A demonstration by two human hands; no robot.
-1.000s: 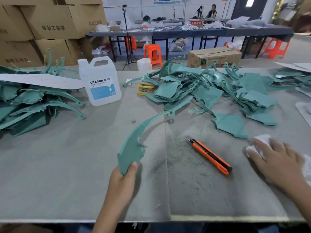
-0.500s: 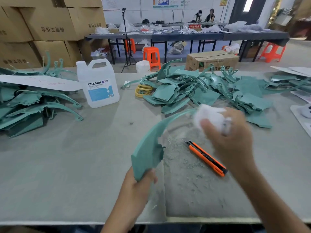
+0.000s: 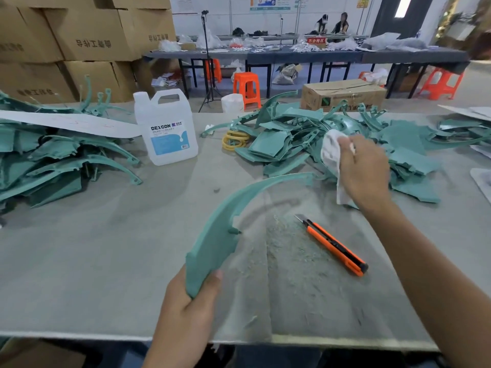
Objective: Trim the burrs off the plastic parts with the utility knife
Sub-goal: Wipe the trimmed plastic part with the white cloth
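Seen from the head camera, a person works at a grey desk (image 3: 106, 248) strewn with green plastic. The left hand (image 3: 188, 301) has its grip closed on the wide near end of a long curved plastic part (image 3: 220, 235), with the thumb on top. The part arcs up and away to the right, its narrow tip reaching toward the heap of parts (image 3: 292, 134) at the back of the desk. The right hand (image 3: 364, 171) is raised near that tip, its grip closed around a crumpled white cloth (image 3: 330, 150), a loose end of which hangs below the palm. The utility knife (image 3: 334, 245), orange and black with a short length of blade showing, lies on the desk between the two arms. It slants from upper left to lower right and is apart from both hands. Pale shavings (image 3: 292, 248) are scattered on the desk just beside it. A second heap (image 3: 53, 160) of green parts sits at far left, partly under a white sheet (image 3: 66, 122). A clear jug (image 3: 166, 128) labelled DEXCON stands upright between the heaps, and yellow rings (image 3: 235, 139) lie by the right-hand heap. Cardboard boxes (image 3: 79, 35) are stacked behind the desk at left.
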